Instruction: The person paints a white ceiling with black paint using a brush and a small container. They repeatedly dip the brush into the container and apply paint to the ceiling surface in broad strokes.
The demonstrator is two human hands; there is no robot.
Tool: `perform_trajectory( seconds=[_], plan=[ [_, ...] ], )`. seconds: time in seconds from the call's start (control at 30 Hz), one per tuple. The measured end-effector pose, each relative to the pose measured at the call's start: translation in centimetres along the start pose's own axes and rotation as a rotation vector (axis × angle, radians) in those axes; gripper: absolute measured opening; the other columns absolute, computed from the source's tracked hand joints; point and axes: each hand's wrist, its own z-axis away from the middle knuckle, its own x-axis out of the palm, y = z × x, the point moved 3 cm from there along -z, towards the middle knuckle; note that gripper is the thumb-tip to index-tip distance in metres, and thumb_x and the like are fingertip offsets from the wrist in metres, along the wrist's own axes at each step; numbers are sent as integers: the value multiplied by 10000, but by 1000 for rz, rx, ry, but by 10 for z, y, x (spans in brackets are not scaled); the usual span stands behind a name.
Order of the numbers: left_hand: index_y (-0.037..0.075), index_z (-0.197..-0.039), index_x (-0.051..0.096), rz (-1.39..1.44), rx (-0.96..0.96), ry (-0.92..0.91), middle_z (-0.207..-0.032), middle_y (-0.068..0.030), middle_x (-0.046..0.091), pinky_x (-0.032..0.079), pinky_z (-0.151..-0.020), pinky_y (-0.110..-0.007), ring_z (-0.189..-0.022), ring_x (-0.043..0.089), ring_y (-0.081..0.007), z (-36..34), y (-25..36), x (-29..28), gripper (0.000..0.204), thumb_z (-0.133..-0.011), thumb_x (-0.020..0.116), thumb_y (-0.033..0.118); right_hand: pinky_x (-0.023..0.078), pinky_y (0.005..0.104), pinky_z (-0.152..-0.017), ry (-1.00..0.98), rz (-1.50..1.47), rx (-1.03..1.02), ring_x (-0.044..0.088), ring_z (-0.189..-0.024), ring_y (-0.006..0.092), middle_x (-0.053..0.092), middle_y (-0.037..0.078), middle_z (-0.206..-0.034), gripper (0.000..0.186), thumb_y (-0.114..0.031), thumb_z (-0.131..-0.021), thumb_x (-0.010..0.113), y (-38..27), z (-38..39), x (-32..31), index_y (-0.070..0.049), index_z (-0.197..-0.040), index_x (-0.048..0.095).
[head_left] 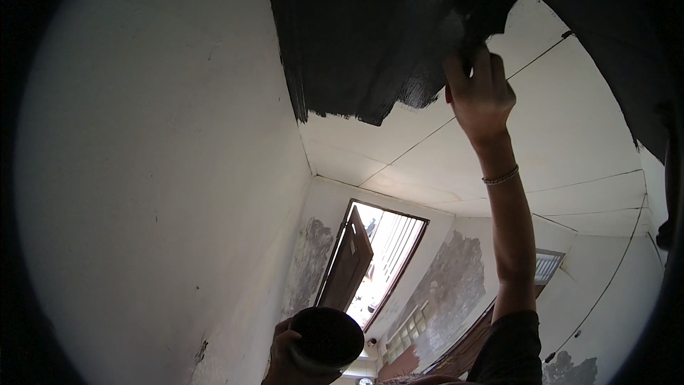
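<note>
Right arm [513, 242] stretched high overhead, elbow nearly straight, and the right hand [482, 93] is up at the ceiling [413, 164], fingers curled and pinching what looks like a paintbrush [449, 94], hard to make out against the black paint [356, 43], at that patch's right edge. Down near and left, the left hand [281, 353] grips a round dark paint pot [313, 366] from its left side, thumb at the rim, the open top in view.

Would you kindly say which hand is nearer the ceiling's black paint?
The right hand, at the edge of the black paint; the left hand is well below, holding a container.
</note>
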Motion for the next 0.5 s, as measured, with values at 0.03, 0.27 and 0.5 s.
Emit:
perform_trajectory(
  seconds=[0.03,0.27,0.5],
  plan=[
    [197,-1442,377,1,-4,2,-1501,-283,368,404,-1102,-582,-1381,412,-479,1,1,-1,1107,-535,1001,318,644,250,-607,45,-57,-8,709,-806,159,678,38,-948,133,-271,-883,738,-3,0,-5,-258,-1010,702],
    [197,-1439,379,2,-29,7,-1495,-283,371,406,-1103,-576,-1381,414,-473,-1,3,3,1103,-534,1001,306,639,242,-601,157,-41,121,706,-824,175,659,51,-931,181,-338,-864,742,10,-5,-7,-273,-1031,718],
    [200,-1435,379,13,-11,22,-1493,-282,369,411,-1101,-571,-1380,420,-464,-2,8,5,1097,-536,1002,291,629,237,-561,163,-196,43,677,-762,140,633,12,-893,85,-285,-834,753,-4,1,-13,-278,-895,693]
  ],
)
